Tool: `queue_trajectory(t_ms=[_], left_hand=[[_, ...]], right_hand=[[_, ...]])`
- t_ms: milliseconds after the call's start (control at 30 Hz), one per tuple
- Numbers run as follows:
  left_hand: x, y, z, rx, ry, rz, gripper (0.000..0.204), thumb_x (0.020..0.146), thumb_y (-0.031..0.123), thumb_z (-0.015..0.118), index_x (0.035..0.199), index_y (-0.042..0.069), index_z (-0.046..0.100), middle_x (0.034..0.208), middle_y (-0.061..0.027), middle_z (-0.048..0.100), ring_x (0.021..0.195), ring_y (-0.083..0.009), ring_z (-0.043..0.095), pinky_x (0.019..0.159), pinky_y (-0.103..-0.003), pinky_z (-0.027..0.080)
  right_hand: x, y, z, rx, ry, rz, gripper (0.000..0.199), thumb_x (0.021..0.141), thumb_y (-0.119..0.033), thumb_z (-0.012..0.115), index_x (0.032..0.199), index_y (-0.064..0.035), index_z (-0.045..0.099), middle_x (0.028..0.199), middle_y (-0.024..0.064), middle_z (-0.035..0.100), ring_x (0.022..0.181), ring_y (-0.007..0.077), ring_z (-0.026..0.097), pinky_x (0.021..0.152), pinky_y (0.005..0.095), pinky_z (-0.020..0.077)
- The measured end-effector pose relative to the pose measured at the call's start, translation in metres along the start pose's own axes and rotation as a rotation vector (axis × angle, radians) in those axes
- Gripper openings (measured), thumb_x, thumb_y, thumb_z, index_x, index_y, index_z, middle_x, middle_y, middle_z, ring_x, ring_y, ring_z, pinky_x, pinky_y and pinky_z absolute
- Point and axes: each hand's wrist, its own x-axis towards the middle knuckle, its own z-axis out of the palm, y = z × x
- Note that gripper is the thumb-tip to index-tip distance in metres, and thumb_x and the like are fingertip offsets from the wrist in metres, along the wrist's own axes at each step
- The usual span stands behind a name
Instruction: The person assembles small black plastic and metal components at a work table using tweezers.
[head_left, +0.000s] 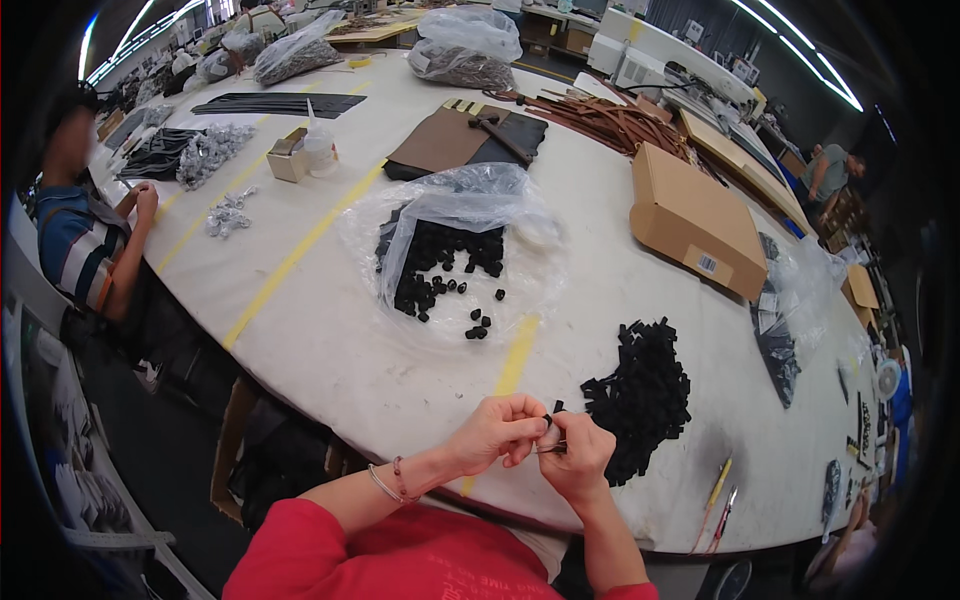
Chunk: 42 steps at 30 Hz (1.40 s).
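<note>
Both hands meet at lower centre of the frame, just above the near edge of the white tabletop (330, 350). The left hand (495, 432) is curled, fingers pinched onto a small black piece (556, 408) that pokes up between the two hands. The right hand (577, 458) is also closed, fingers touching the left hand's fingertips, gripping the same piece along with a thin metal bit (550, 448); what exactly the metal bit is can't be told. Bracelets sit on the left wrist, red sleeves at the bottom edge.

Just right of the hands, a heap of small black blocks (645, 395) lies on the tabletop, near the right hand but not touching it. Above the hands, centre of the frame, a clear plastic bag (460, 215) lies open with black round pieces (440, 265) inside and a few spilled out below its mouth. Yellow tape lines (300, 250) run across the tabletop.

Right of centre, a flat cardboard box (695, 220). Lower right, two pens (720, 500) near the edge. Upper centre, a stack of brown and black sheets (465, 140), with brown straps (610, 120) to its right. Upper left, a pile of silvery small parts (212, 150) and black strips (275, 103). At far left another person in a striped shirt (85, 245) sits at the tabletop, well apart.
</note>
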Motion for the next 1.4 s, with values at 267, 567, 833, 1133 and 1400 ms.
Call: queue_trajectory(t_ms=[267, 567, 833, 1133, 1400], left_hand=[[-0.003, 0.002, -0.007, 0.056, 0.03, 0.027, 0.005, 0.077, 0.004, 0.055, 0.08, 0.003, 0.051, 0.061, 0.0012, 0.049, 0.044, -0.0042, 0.045, 0.037, -0.017, 0.031], [-0.009, 0.02, -0.002, 0.487, 0.003, 0.108, 0.004, 0.072, -0.002, 0.056, 0.073, 0.001, 0.055, 0.063, 0.0018, 0.052, 0.05, -0.0013, 0.045, 0.041, -0.015, 0.034], [-0.003, 0.011, -0.002, 0.859, 0.061, 0.277, 0.004, 0.07, -0.003, 0.055, 0.072, -0.001, 0.052, 0.063, 0.0022, 0.052, 0.05, -0.0019, 0.046, 0.041, -0.019, 0.035], [0.011, 0.007, -0.012, 1.0, 0.253, 0.598, 0.005, 0.074, -0.002, 0.052, 0.072, 0.001, 0.048, 0.065, -0.004, 0.055, 0.044, -0.0111, 0.051, 0.038, -0.023, 0.038], [0.009, 0.02, -0.014, -0.083, 0.083, -0.076, 0.011, 0.075, 0.001, 0.047, 0.085, 0.0, 0.052, 0.06, -0.0056, 0.051, 0.038, -0.0083, 0.044, 0.032, -0.018, 0.032]], right_hand=[[0.008, 0.002, -0.009, 0.692, -0.185, 0.608, 0.009, 0.07, -0.003, 0.058, 0.077, 0.0004, 0.054, 0.062, 0.0016, 0.053, 0.047, 0.0057, 0.047, 0.038, 0.02, 0.0335], [0.005, 0.014, -0.011, 1.504, -0.479, 1.193, 0.01, 0.07, -0.006, 0.058, 0.079, -0.0025, 0.054, 0.062, -0.0013, 0.05, 0.046, 0.0024, 0.041, 0.039, 0.0154, 0.0253], [0.007, 0.01, -0.005, 1.03, -0.457, 0.926, 0.008, 0.066, -0.003, 0.057, 0.068, -0.0024, 0.049, 0.056, -0.0006, 0.047, 0.046, 0.0036, 0.037, 0.041, 0.0189, 0.027], [0.022, -0.001, -0.012, 0.665, -0.549, 0.832, 0.017, 0.084, -0.016, 0.051, 0.09, -0.0011, 0.046, 0.061, -0.0006, 0.048, 0.056, 0.0047, 0.042, 0.052, 0.0191, 0.0353], [0.008, 0.003, -0.014, 0.535, -0.699, 0.66, 0.024, 0.087, -0.024, 0.046, 0.087, 0.0004, 0.046, 0.063, 0.0077, 0.048, 0.059, 0.0137, 0.046, 0.056, 0.0274, 0.0385]])
